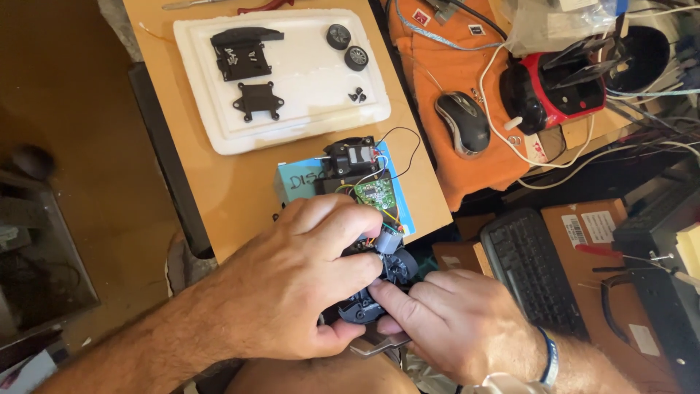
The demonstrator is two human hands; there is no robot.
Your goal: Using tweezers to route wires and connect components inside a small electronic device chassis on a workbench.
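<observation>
Clasping the toy car chassis (379, 281), both hands' grip closed.

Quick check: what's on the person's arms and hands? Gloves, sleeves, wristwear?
Both hands are bare, no gloves. The left hand and its forearm show no sleeve, watch or band. The right hand has a blue wristband at the wrist; no sleeve is visible on that forearm either. Both forearms are hairy. I see no rings on the fingers in view.
</observation>
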